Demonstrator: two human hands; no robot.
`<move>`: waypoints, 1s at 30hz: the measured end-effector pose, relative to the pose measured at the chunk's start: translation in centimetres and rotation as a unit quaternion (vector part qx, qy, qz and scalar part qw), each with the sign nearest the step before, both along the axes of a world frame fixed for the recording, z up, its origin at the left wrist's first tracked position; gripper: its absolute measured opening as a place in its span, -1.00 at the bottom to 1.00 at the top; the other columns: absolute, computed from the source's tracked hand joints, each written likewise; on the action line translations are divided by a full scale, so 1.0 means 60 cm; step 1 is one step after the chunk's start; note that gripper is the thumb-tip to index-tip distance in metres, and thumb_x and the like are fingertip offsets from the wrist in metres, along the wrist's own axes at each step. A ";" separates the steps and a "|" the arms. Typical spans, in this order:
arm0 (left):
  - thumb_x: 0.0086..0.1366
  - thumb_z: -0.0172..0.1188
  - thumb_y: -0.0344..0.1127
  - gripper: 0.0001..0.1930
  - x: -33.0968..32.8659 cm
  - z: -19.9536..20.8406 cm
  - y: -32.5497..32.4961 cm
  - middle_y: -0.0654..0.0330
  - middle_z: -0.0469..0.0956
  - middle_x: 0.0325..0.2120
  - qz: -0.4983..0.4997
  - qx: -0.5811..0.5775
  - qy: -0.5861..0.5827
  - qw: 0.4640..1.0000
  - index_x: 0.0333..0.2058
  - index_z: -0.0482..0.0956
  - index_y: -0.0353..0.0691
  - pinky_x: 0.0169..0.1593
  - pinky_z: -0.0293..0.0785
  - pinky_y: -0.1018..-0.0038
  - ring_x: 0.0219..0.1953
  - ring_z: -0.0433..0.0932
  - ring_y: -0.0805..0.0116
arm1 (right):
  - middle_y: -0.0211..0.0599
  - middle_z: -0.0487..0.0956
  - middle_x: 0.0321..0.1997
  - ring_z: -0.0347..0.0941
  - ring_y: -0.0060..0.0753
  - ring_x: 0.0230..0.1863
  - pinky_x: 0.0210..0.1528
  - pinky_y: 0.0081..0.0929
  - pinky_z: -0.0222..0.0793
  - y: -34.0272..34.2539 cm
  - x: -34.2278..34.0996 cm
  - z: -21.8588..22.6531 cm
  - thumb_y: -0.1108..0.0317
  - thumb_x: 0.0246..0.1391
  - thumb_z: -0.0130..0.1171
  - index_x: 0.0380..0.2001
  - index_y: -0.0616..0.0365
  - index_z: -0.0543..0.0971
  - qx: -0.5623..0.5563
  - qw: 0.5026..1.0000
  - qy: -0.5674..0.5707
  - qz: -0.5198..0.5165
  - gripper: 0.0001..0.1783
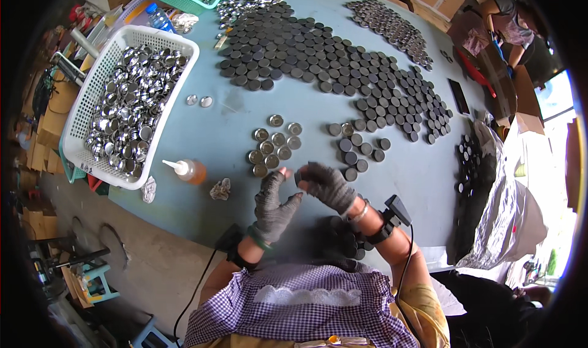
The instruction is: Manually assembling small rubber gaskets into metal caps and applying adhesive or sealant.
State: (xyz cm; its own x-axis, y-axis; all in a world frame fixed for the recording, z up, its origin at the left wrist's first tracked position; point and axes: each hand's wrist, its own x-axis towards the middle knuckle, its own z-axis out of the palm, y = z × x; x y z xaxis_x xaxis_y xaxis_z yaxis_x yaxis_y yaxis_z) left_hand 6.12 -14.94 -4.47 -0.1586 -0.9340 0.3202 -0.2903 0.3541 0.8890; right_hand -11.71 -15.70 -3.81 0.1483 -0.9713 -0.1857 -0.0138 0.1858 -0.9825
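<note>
Checked apron (269, 317) nearest, spreads gloved left hand (272, 206), curls right hand (329, 189), cannot tell whether pinching anything there; has metal caps (278, 139) just beyond left hand, round, shallow, silvery.

We are working in what looks like a small manufacturing workshop, as parts of like kind are lying about in bulk. Scores of round, flat, dark-grey discs (352, 63) are covering much of a wide blue-grey bench (214, 139), and a white perforated plastic basket (164, 40) is holding a heap of shiny silver metal caps (131, 103). Brown cardboard boxes (438, 2) are crowding the far side, and a bare grey floor (159, 238) is showing below.
</note>
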 end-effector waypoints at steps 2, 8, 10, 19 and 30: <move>-0.02 0.41 -0.53 -0.32 0.007 0.007 -0.016 -0.03 0.53 0.00 0.017 -0.032 -0.022 0.999 0.13 0.38 -0.37 0.14 0.42 0.26 0.06 0.52 0.06 | -0.26 0.58 -0.27 0.56 -0.36 -0.24 -0.23 -0.44 0.48 -0.061 -0.005 -0.019 0.39 0.02 0.36 -0.11 0.21 0.52 -0.182 0.957 0.223 0.021 -0.64; -0.01 0.39 -0.50 -0.34 0.022 -0.005 -0.012 -0.03 0.49 0.02 0.030 -0.053 -0.048 0.997 0.12 0.40 -0.35 0.17 0.38 0.22 0.07 0.47 -0.01 | -0.09 0.51 -0.15 0.46 0.06 -0.11 -0.10 -0.11 0.42 -0.153 0.000 -0.041 0.30 -0.05 0.30 -0.05 0.10 0.47 -0.235 0.872 0.429 0.034 -0.55; 0.02 0.36 -0.56 -0.41 0.027 -0.005 -0.003 0.02 0.51 0.01 0.022 -0.038 -0.026 0.999 0.08 0.41 -0.34 0.20 0.34 0.30 0.09 0.47 0.12 | -0.11 0.51 -0.12 0.39 0.04 0.04 0.04 -0.11 0.36 -0.154 0.006 -0.048 0.20 -0.04 0.28 -0.07 0.08 0.50 -0.212 0.832 0.509 0.053 -0.56; 0.01 0.30 -0.51 -0.63 -0.024 -0.007 0.053 0.08 0.54 -0.20 -0.204 0.006 -0.137 0.969 -0.13 0.56 -0.24 -0.01 0.47 0.24 -0.11 0.52 0.05 | -0.16 0.46 0.11 0.34 -0.01 0.12 0.08 -0.07 0.34 -0.105 -0.136 -0.062 0.27 0.01 0.15 -0.03 0.07 0.55 -0.186 0.681 0.708 -0.020 -0.60; 0.04 0.25 -0.35 -0.62 -0.110 -0.039 0.028 0.10 0.47 -0.05 -0.422 -0.165 -0.359 0.816 -0.09 0.55 -0.11 0.10 0.42 0.20 0.00 0.46 0.07 | -0.06 0.54 -0.06 0.41 0.10 -0.01 0.00 -0.07 0.39 0.099 -0.156 0.055 0.30 -0.06 0.26 -0.06 0.21 0.48 -0.268 0.812 0.505 -0.119 -0.54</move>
